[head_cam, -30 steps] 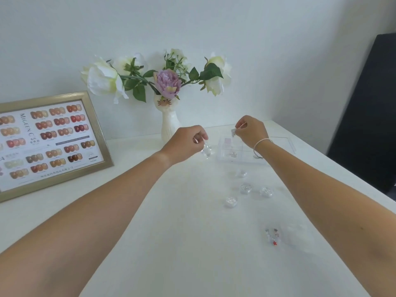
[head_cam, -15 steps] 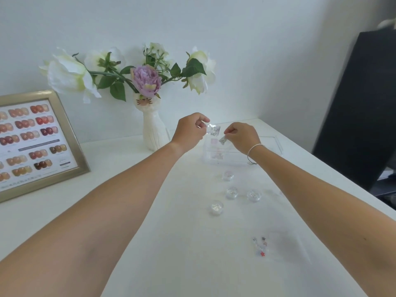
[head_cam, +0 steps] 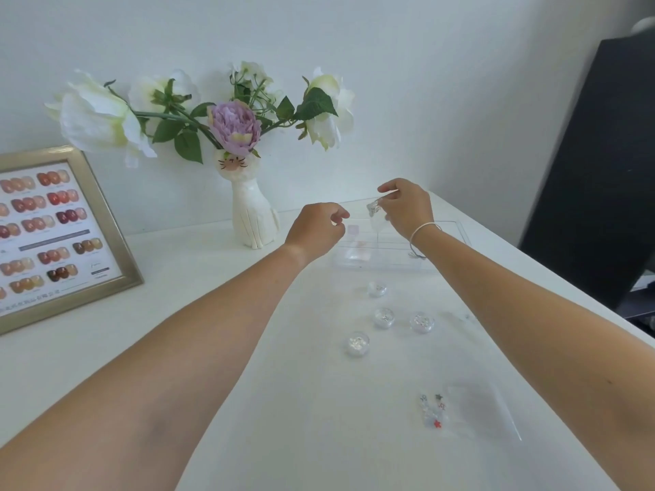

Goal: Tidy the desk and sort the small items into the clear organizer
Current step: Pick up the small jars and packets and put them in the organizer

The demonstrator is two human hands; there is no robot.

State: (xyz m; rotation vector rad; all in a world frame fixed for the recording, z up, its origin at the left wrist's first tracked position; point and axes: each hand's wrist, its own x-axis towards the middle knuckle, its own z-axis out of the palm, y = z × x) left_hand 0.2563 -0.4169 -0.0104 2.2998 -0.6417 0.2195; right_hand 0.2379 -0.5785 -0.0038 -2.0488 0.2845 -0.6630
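Observation:
A clear organizer (head_cam: pixel 457 231) lies flat on the white desk, near the far right corner. My right hand (head_cam: pixel 407 209) hovers over it and pinches a small clear jar (head_cam: pixel 374 208) with silver glitter inside. My left hand (head_cam: pixel 316 231) hangs just left of the jar, over the organizer's left end, with fingers curled shut and nothing visible in them. Several more small glitter jars (head_cam: pixel 384 317) stand on the desk in front of the organizer. A little clear bag of star charms (head_cam: pixel 434 412) lies nearer to me.
A white cat-shaped vase (head_cam: pixel 252 221) with flowers stands left of the organizer, against the wall. A framed nail colour chart (head_cam: pixel 53 232) leans at far left. A flat clear plastic bag (head_cam: pixel 483 411) lies beside the charms. A black panel (head_cam: pixel 602 171) rises past the desk's right edge.
The glitter jar has passed from my left hand to my right hand, which has lifted it slightly. My left hand has dropped a little and closed with nothing in it.

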